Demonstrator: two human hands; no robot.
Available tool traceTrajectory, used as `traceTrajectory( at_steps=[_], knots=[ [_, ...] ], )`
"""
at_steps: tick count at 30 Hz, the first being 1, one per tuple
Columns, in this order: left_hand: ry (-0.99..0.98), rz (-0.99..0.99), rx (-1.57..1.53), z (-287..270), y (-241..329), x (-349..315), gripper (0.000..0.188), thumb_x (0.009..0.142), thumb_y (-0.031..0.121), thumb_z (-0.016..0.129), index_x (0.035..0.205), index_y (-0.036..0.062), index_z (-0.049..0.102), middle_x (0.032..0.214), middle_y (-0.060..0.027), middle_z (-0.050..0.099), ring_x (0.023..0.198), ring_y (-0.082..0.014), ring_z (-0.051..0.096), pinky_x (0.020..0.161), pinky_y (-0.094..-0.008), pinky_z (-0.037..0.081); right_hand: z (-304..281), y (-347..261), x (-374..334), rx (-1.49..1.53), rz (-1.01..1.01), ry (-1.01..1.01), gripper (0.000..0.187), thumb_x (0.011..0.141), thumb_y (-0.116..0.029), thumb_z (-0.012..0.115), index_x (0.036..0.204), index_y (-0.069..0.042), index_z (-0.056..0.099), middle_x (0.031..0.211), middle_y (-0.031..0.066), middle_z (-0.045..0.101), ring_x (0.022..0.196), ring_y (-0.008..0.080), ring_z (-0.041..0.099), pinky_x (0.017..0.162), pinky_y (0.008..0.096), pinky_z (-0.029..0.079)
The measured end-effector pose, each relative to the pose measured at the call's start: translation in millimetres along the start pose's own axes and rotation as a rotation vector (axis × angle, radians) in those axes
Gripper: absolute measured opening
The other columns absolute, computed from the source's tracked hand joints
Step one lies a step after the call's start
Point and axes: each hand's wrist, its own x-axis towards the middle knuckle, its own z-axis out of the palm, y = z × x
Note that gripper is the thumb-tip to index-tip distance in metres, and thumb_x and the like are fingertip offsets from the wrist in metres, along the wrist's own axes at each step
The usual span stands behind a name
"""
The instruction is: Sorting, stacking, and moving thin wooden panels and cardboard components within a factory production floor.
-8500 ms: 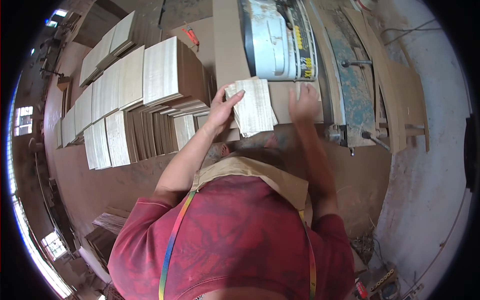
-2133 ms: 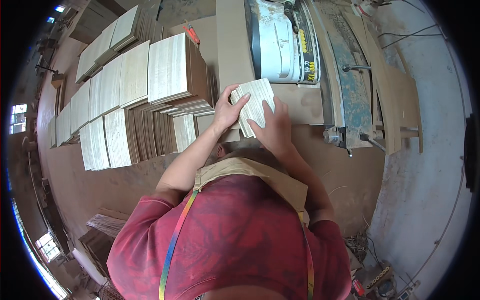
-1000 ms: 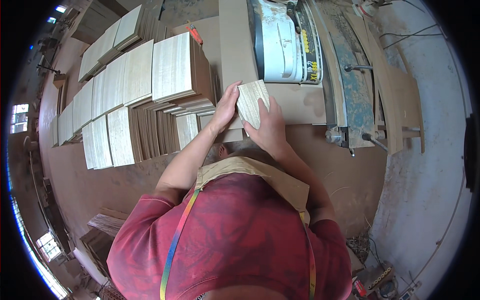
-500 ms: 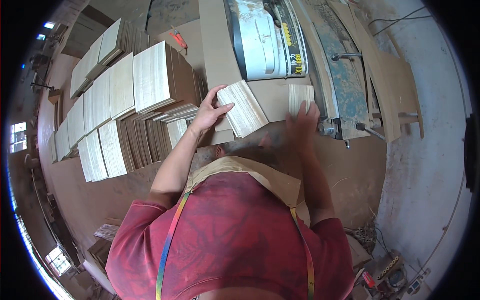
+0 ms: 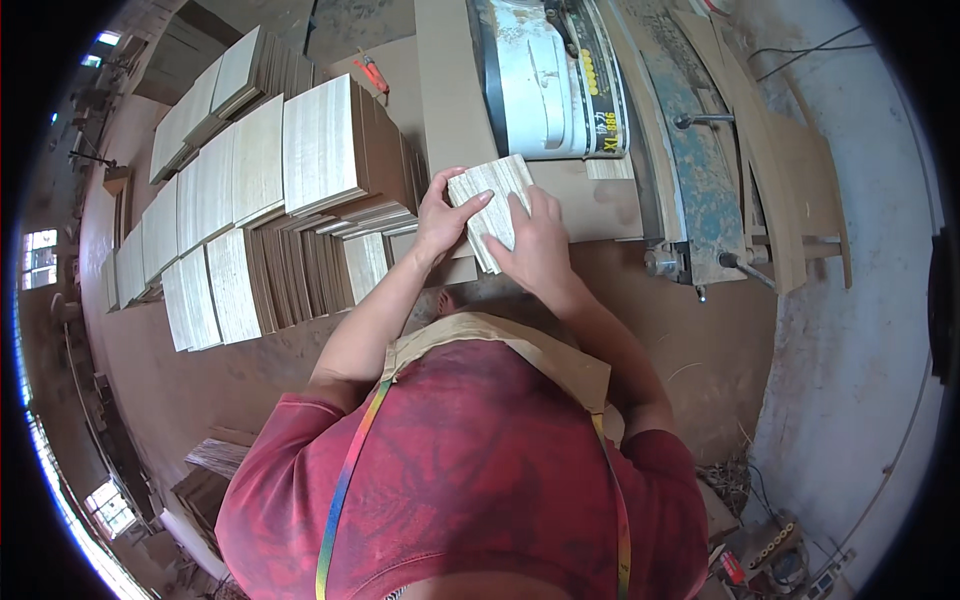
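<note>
A pale, striped wooden board (image 5: 499,185), perhaps more than one stacked, is held tilted in front of my body. My left hand (image 5: 440,222) grips its left edge, thumb lying across the top face. From the other side my right hand (image 5: 541,245) closes on the lower right part, fingers on the face. Just beyond them stands a white machine (image 5: 535,85) with a dark, labelled side. The end of another wooden board (image 5: 609,170) sticks out from beneath the machine's near edge, on a brown bed (image 5: 600,205).
Tall stacks of similar boards (image 5: 318,145) fill the left side, with a lower row (image 5: 232,290) in front. Red-handled pliers (image 5: 372,72) lie behind them. At the right are a worn blue-green metal rail (image 5: 690,170), a lever (image 5: 745,268) and a pale wall (image 5: 850,300).
My right hand has left the board at the machine and moved left onto the held board. The board at the machine has slid farther under it.
</note>
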Motion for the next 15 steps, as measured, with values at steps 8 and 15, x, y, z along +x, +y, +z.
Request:
traceTrajectory(
  at_steps=[8, 15],
  knots=[
    [-0.061, -0.002, -0.018, -10, -1, 1, 0.056, 0.100, 0.005, 0.078, 0.151, 0.0130, 0.056, 0.130, -0.0131, 0.066, 0.110, -0.0222, 0.068, 0.090, -0.0328, 0.060, -27, 64, -54, -0.003, 0.106, 0.154, 0.063, 0.079, -0.025, 0.085, 0.133, 0.000, 0.065, 0.137, 0.0254, 0.060, 0.120, 0.0460, 0.059, 0.101, 0.0523, 0.052],
    [-0.207, -0.151, -0.116, -38, 16, -3, 0.055, 0.100, 0.005, 0.077, 0.150, 0.0128, 0.056, 0.134, -0.0131, 0.064, 0.110, -0.0217, 0.068, 0.091, -0.0303, 0.059, 20, 143, -49, -0.432, 0.146, 0.295, 0.053, 0.088, -0.020, 0.079, 0.136, -0.001, 0.068, 0.140, 0.0260, 0.061, 0.125, 0.0462, 0.059, 0.103, 0.0516, 0.053]
  ],
)
